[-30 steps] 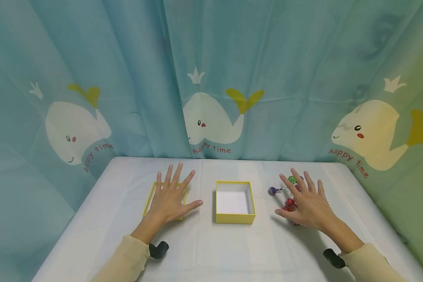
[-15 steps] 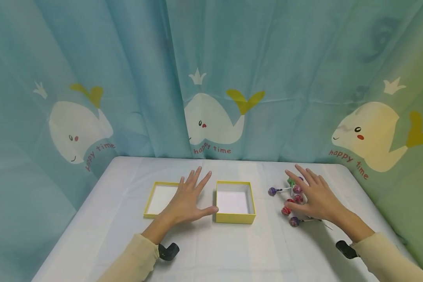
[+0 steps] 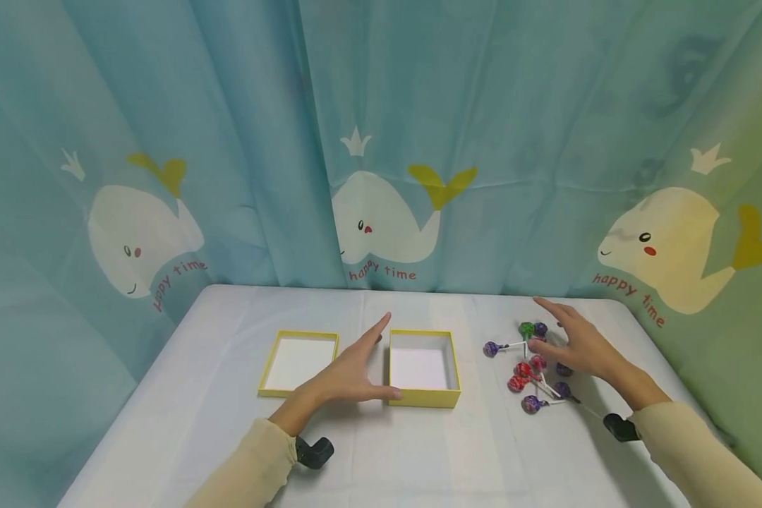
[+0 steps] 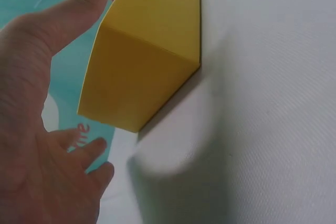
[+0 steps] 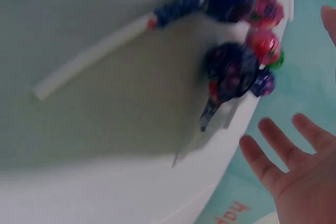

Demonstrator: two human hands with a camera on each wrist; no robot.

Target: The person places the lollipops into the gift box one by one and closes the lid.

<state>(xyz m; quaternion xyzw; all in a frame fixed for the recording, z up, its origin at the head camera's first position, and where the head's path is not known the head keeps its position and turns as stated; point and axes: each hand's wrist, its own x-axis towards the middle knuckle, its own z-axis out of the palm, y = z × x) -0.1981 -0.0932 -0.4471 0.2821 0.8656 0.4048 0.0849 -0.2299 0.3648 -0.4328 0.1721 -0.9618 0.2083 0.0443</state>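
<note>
My left hand (image 3: 349,370) is at the left side of an open yellow box (image 3: 424,399) with a white inside. Its thumb stretches toward the box's near left corner; whether it touches is unclear. In the left wrist view the thumb and the yellow box wall (image 4: 142,72) are close together. My right hand (image 3: 584,349), fingers spread and holding nothing, hovers over several wrapped lollipops. Among them are a green lollipop (image 3: 526,329), a red lollipop (image 3: 517,383) and a purple lollipop (image 3: 530,403). The right wrist view shows a dark purple lollipop (image 5: 231,72) near that hand's fingers.
A shallow yellow-edged box lid (image 3: 295,361), white inside, lies left of the box. One purple lollipop (image 3: 491,349) lies apart, nearest the box. The white-covered table (image 3: 387,458) ends at a blue curtain (image 3: 381,106) with whale prints.
The left hand has moved right from above the lid to the box's side and turned thumb-up. The right hand has shifted right and turned, uncovering more lollipops. Box, lid and lollipops have stayed put.
</note>
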